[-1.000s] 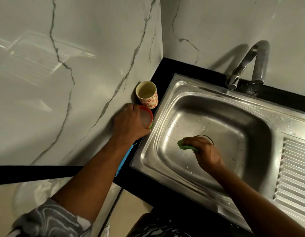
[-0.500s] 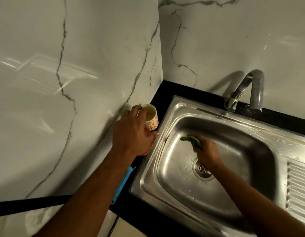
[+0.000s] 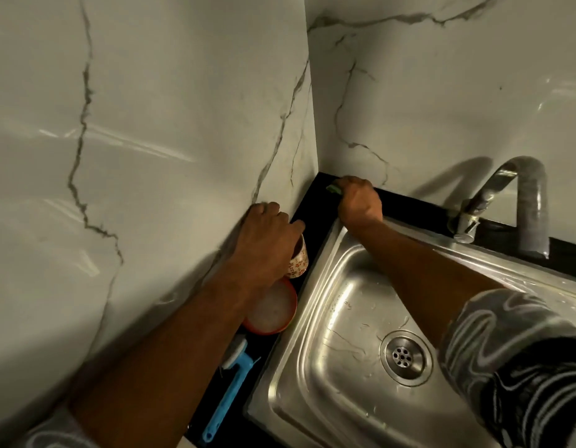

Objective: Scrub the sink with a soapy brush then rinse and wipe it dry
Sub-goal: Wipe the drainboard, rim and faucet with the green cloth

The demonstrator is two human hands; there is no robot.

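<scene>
The steel sink (image 3: 341, 286) fills the lower right, its drain (image 3: 405, 357) bare and its floor streaked with water. My right hand (image 3: 359, 202) is out of the basin, on the black counter in the back corner, gripping a green scrub pad (image 3: 333, 189) of which only an edge shows. My left hand (image 3: 265, 244) is curled round a patterned paper cup (image 3: 298, 263) beside the sink's left rim. A blue-handled brush (image 3: 230, 386) lies on the counter below my left forearm.
A round orange-rimmed soap tub (image 3: 273, 310) sits just in front of the cup. The grey tap (image 3: 506, 202) arches over the sink's back rim at the right. Marble walls close in the left and back sides.
My right hand lifted the green pad out of the basin and carried it up to the back corner of the counter. My left hand closed round the cup. The camera moved nearer.
</scene>
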